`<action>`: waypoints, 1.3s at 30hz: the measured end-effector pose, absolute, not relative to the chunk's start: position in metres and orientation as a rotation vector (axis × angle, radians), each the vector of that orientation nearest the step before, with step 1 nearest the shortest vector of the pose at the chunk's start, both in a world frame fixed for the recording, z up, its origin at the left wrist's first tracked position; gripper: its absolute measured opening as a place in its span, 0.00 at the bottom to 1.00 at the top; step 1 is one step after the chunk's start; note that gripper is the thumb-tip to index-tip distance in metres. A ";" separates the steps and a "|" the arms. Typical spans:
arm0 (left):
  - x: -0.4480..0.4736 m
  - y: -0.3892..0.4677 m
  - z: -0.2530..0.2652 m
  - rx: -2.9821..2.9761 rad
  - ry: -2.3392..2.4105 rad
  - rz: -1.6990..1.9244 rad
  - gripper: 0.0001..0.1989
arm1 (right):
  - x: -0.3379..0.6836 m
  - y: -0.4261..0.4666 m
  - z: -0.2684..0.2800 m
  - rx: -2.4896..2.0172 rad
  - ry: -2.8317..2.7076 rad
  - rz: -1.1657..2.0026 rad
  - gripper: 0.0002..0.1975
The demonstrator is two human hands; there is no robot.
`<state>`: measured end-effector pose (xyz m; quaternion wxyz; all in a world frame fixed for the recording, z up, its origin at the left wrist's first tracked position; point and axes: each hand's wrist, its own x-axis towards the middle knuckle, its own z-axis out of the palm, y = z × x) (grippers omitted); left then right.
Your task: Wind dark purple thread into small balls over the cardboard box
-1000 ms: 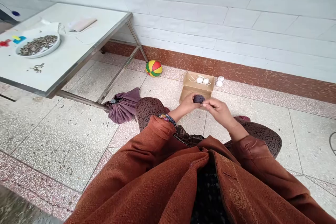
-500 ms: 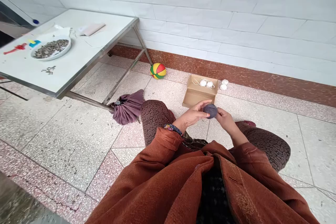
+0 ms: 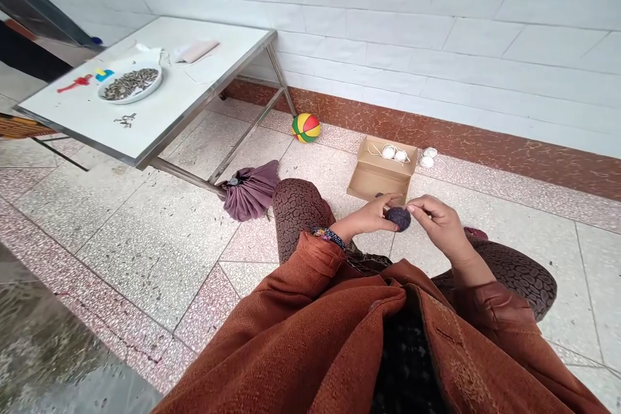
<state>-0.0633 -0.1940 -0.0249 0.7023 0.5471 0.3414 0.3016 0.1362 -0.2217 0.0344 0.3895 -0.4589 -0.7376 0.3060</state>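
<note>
My left hand (image 3: 372,216) is curled around a dark purple-grey yarn ball (image 3: 398,218), with the thumb beneath and the fingers on top. Close to the ball's upper right side, my right hand (image 3: 439,223) pinches thumb and forefinger together on the yarn; the strand itself is too fine to follow. Just beyond the hands, an open cardboard box (image 3: 373,182) on the floor holds white yarn balls (image 3: 394,153). A small dark thing (image 3: 379,195) shows at the box's front edge, partly behind my left fingers.
More white balls (image 3: 427,156) lie right of the box, by the wall. A coloured ball (image 3: 306,127) rests near the table leg, and a purple cloth bag (image 3: 251,191) lies on the floor. The white table (image 3: 169,100) at left carries a plate of seed-like pieces (image 3: 158,81).
My right hand has risen and moved right, now pinching at the ball's upper side. The yarn ball has turned in my left hand. The whole view has shifted slightly left.
</note>
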 end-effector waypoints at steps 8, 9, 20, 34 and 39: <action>-0.069 -0.203 0.009 0.921 0.403 0.718 0.44 | 0.146 -0.221 -0.005 -1.450 -1.698 0.840 0.21; -0.071 -0.203 0.012 0.868 0.419 0.736 0.42 | 0.144 -0.223 -0.010 -1.452 -1.713 0.851 0.21; -0.071 -0.193 -0.006 1.109 1.096 0.954 0.38 | 0.121 -0.237 0.015 -1.117 -1.982 0.925 0.16; -0.069 -0.202 0.014 1.013 0.632 0.841 0.44 | 0.134 -0.208 -0.009 -1.426 -1.647 0.857 0.21; -0.068 -0.195 0.003 0.862 0.939 1.034 0.38 | 0.117 -0.234 -0.011 -1.241 -1.854 0.977 0.18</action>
